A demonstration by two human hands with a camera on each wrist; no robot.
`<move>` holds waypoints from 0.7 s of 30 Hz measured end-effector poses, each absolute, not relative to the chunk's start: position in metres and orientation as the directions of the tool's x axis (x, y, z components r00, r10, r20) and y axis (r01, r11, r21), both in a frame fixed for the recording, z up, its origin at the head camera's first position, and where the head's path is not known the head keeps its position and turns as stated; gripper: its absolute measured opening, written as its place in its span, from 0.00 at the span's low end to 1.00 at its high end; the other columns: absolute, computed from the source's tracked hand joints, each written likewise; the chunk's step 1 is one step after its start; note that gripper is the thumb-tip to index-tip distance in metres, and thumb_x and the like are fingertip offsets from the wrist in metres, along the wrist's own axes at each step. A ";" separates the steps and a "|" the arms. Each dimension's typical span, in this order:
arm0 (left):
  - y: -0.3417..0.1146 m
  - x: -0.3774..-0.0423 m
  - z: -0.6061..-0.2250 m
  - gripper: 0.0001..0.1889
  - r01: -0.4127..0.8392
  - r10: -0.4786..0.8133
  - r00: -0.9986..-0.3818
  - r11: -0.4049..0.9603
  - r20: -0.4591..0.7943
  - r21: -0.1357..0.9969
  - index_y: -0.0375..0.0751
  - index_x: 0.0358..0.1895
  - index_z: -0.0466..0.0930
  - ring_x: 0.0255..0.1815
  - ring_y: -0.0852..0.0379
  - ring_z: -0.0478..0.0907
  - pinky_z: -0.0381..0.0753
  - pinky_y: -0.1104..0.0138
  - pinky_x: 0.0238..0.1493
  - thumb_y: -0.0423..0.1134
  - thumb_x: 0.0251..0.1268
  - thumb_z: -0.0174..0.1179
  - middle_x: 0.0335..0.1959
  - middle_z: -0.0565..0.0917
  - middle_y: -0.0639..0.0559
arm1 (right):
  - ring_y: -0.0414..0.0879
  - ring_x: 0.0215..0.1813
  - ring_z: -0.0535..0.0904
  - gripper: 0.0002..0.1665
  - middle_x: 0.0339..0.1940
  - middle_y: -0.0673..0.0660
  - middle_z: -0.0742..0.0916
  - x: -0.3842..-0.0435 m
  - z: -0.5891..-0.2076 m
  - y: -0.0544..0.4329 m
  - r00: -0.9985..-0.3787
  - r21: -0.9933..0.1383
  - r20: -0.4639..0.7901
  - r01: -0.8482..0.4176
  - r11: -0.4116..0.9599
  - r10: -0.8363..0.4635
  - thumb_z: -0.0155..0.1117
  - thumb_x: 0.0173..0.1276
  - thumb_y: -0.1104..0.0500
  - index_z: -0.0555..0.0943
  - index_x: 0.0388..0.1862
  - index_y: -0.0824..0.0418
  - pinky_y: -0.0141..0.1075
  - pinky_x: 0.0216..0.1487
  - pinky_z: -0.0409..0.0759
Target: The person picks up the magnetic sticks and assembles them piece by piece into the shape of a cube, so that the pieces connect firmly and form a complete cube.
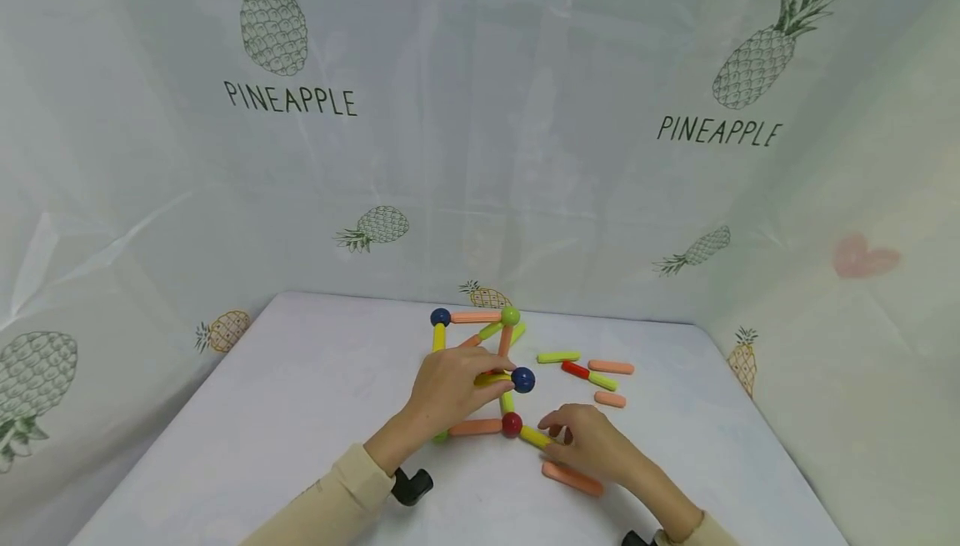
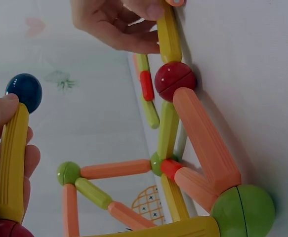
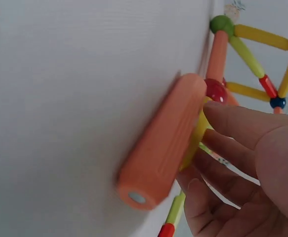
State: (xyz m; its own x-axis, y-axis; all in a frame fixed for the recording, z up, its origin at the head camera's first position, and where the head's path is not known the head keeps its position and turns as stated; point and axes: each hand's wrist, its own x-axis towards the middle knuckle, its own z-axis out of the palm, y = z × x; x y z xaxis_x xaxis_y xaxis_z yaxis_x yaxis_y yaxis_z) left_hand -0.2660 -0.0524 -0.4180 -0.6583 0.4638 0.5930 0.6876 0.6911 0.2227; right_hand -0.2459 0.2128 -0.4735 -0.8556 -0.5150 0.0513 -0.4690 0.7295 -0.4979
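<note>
My left hand [image 1: 453,386] pinches a yellow magnetic rod [image 2: 12,163] high on a frame of rods and balls. A blue ball [image 1: 522,379] sits on the rod's free end, and a red ball [image 2: 8,229] joins its other end. Down at table level my right hand [image 1: 596,443] pinches another yellow rod [image 2: 169,37] between thumb and fingers. That rod's end meets the red ball [image 1: 512,424] at the frame's lower corner. Orange, yellow and lime rods make up the frame, with green balls [image 2: 242,211] at some corners. My left hand hides part of it.
Beside my right hand a thick orange rod [image 1: 572,479] lies on the white table [image 1: 247,413]. Farther back are a lime rod [image 1: 558,357], a joined red and lime piece [image 1: 588,374] and two orange rods [image 1: 611,368]. A pineapple-print cloth [image 1: 480,154] surrounds the table.
</note>
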 end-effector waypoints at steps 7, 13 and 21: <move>-0.053 -0.266 -0.418 0.14 0.693 0.456 -0.645 0.687 0.613 0.219 0.66 0.46 0.87 0.26 0.72 0.72 0.65 0.76 0.19 0.59 0.57 0.67 0.38 0.85 0.70 | 0.33 0.29 0.73 0.13 0.28 0.39 0.80 -0.248 -0.476 0.209 -0.839 -0.436 0.034 -0.502 0.747 -0.544 0.71 0.63 0.58 0.86 0.46 0.54 0.29 0.32 0.76; -0.051 -0.266 -0.418 0.12 0.689 0.452 -0.653 0.688 0.608 0.229 0.68 0.45 0.87 0.24 0.72 0.72 0.64 0.74 0.19 0.59 0.58 0.66 0.36 0.84 0.71 | 0.32 0.34 0.75 0.13 0.33 0.37 0.82 -0.248 -0.476 0.213 -0.801 -0.350 0.067 -0.577 0.738 -0.595 0.72 0.61 0.60 0.87 0.45 0.49 0.31 0.37 0.78; -0.050 -0.265 -0.418 0.12 0.679 0.452 -0.670 0.694 0.589 0.240 0.69 0.45 0.87 0.31 0.70 0.77 0.66 0.76 0.23 0.59 0.59 0.66 0.41 0.85 0.70 | 0.37 0.42 0.77 0.15 0.38 0.38 0.83 -0.247 -0.478 0.215 -0.732 -0.283 0.125 -0.673 0.683 -0.670 0.71 0.63 0.62 0.86 0.46 0.45 0.36 0.47 0.80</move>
